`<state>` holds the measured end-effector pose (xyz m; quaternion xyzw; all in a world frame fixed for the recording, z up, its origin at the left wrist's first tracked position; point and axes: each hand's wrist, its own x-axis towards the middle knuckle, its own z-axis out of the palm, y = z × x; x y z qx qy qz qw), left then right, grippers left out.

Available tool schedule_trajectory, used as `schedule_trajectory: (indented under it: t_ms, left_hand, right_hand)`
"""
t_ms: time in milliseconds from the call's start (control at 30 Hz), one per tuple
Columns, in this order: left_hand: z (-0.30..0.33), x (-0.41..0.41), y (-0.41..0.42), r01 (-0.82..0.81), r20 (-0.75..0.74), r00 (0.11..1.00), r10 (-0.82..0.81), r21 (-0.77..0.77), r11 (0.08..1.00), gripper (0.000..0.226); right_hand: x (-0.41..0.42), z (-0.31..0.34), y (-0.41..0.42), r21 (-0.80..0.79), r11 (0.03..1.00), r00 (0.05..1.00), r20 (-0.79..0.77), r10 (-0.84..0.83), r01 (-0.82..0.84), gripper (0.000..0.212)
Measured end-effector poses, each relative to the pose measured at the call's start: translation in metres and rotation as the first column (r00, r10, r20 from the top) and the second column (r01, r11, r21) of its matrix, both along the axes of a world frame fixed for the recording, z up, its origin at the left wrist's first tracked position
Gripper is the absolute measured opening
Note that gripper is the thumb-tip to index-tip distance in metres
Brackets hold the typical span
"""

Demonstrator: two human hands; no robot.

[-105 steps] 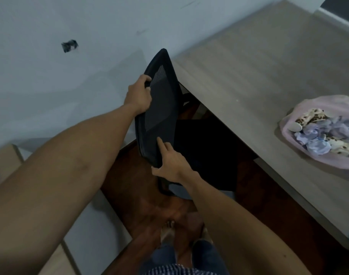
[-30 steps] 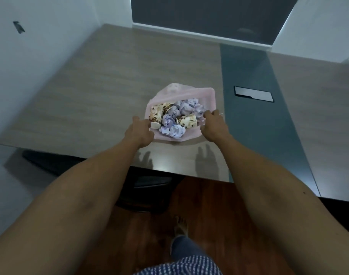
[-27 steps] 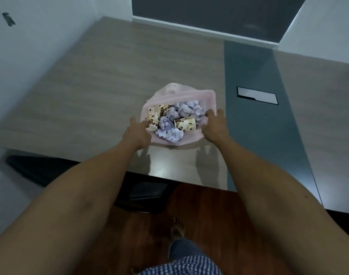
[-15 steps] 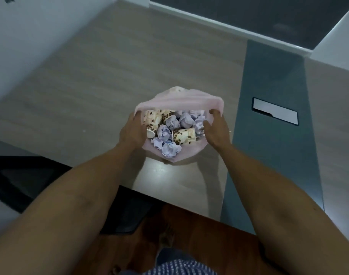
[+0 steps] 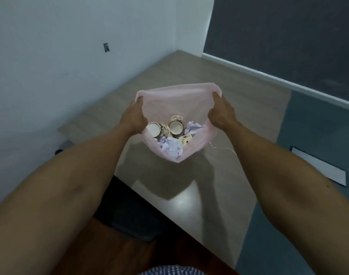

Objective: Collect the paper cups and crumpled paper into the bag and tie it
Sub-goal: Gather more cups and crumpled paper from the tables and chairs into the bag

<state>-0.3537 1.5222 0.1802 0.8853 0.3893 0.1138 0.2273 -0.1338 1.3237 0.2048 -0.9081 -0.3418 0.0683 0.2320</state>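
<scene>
Lifted off the tabletop (image 5: 189,199) now, the bag (image 5: 175,100) hangs between left hand (image 5: 134,118) and right hand (image 5: 221,114), fingers gripping opposite rim corners, cups (image 5: 175,127) and crumpled paper (image 5: 170,148) below.

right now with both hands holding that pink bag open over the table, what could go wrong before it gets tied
1. The pink bag hangs open, gripped only at two edges by the left hand and right hand; if either slips, the mouth may sag and spill.
2. The paper cups and crumpled paper lie loose near the front lip, so tilting toward the person could tip them out.
</scene>
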Motion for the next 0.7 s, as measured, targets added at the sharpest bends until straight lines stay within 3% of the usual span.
schedule_trajectory:
  t_ms: [133,333,700]
  left_hand:
    - [0.023,-0.069,0.032,-0.138,-0.049,0.989,0.139,0.021,0.99,0.089]
    - [0.053,-0.195,0.058,-0.36,0.019,0.933,0.36,0.09,0.929,0.095]
    - [0.101,-0.493,0.046,-0.684,0.127,0.73,0.672,0.141,0.716,0.094]
  right_hand:
    - [-0.037,0.019,0.057,0.007,0.985,0.985,-0.01,0.172,-0.172,0.074]
    - [-0.137,0.052,0.135,0.059,0.903,0.904,0.056,0.423,-0.426,0.083]
    - [-0.415,0.107,0.226,0.128,0.691,0.703,0.13,0.699,-0.711,0.085]
